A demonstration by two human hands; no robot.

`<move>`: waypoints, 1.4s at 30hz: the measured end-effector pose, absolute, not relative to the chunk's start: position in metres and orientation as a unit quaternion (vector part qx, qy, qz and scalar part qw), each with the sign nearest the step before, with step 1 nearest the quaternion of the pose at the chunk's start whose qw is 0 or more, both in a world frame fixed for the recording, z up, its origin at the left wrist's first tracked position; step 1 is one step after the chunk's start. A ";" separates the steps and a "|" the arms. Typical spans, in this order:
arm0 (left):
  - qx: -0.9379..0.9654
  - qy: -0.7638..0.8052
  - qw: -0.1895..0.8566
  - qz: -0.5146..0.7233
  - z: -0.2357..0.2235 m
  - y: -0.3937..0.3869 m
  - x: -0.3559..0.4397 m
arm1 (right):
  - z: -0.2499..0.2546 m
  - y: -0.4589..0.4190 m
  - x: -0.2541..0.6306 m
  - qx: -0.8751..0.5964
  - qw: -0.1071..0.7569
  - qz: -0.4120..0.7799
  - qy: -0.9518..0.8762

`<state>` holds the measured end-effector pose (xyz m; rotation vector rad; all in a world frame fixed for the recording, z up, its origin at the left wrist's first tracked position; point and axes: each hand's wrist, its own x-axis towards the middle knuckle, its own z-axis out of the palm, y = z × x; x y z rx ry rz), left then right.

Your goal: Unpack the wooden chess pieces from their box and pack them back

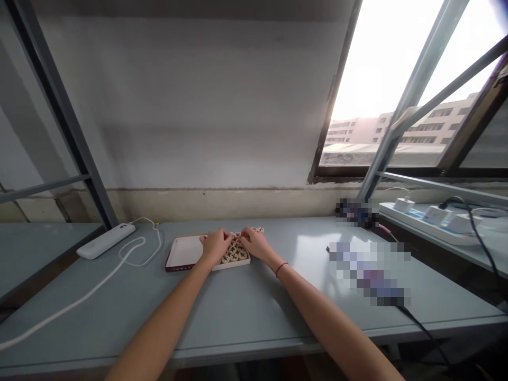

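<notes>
Round xiangqi pieces (233,257) with dark and red characters lie in rows inside a shallow white box (232,265). Over the left part of this box is my left hand (215,246), its fingers bent and closed at the pieces. My right hand (256,243), with a thin red string on its wrist, reaches over the right edge; its curled fingertips meet the upper pieces. Whatever either hand pinches is hidden by the fingers. Left of the box lies the open lid (184,253), white inside with a dark red side. A few loose pieces (260,229) sit behind my right hand.
A white power bank-like block (106,241) and a white cable (85,296) lie on the grey desk (238,312) at left. Blurred-out items (369,272) are at right, with a black cord. Beyond them stands a power strip (428,225) with plugs. Metal posts flank the desk.
</notes>
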<state>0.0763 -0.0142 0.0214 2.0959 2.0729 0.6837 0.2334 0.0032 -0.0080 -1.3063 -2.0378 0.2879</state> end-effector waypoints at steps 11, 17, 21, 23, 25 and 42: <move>0.710 0.548 0.232 0.376 0.025 -0.016 0.063 | 0.007 -0.013 0.224 -0.435 0.398 0.041 -0.806; 0.685 0.522 0.278 0.425 0.021 -0.017 0.066 | 0.011 -0.005 0.234 -0.447 0.429 0.050 -0.783; 0.676 0.537 0.250 0.438 0.025 -0.019 0.062 | 0.009 0.018 0.276 -0.537 0.487 0.032 -0.688; 0.670 0.540 0.256 0.441 0.026 -0.019 0.059 | 0.002 0.028 0.299 -0.582 0.466 0.029 -0.665; 0.666 0.541 0.259 0.443 0.026 -0.020 0.058 | -0.006 0.034 0.317 -0.610 0.413 0.048 -0.675; 0.702 0.569 0.204 0.377 0.028 -0.028 0.066 | -0.006 0.029 0.313 -0.606 0.405 0.092 -0.678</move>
